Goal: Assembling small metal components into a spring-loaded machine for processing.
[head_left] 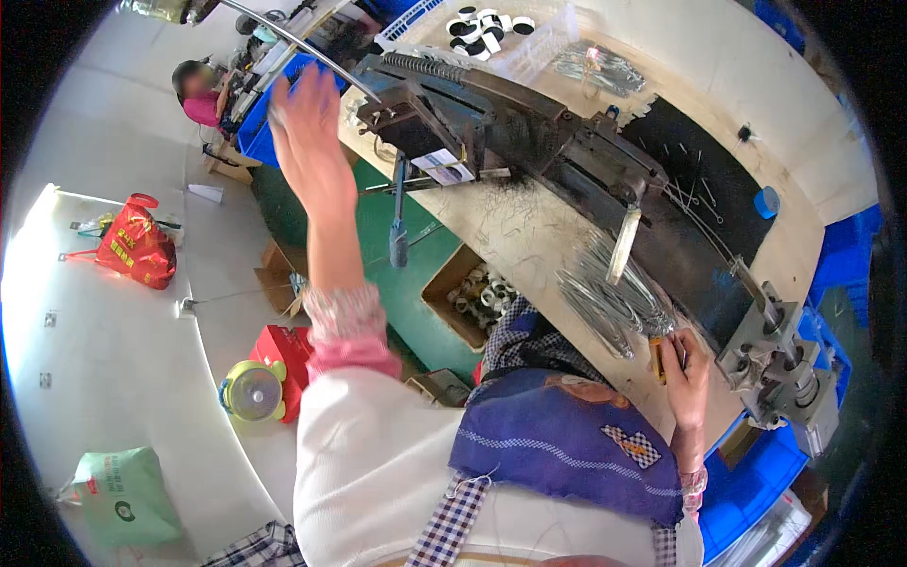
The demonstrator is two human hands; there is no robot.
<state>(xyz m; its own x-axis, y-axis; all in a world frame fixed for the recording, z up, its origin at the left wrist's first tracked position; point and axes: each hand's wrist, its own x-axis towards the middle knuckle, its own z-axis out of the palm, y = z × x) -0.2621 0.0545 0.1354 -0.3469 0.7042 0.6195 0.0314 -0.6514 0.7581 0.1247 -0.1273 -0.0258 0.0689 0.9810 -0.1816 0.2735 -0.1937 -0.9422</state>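
Observation:
My left hand (312, 146) is raised at upper left, fingers stretched out and somewhat smeared by motion, with nothing visible in it. It is near a long metal rod (302, 45) and overlaps a blue bin (265, 132) behind it. At the right, my right hand (690, 373) is closed around a small yellow and dark object (658, 359) whose kind I cannot make out. Just beyond that hand lies a bundle of bent metal wires (605, 298) on the pale worktable (491, 222). A dark metal bench machine (557, 142) with a lever runs across the table.
A translucent crate (539, 57) of black and white round parts stands at the back, beside more wire pieces (600, 68). A clamp-like metal fixture (789, 369) is at the right. Below the table edge, a cardboard box (444, 298) holds white ring parts. Another person (200, 106) sits far left.

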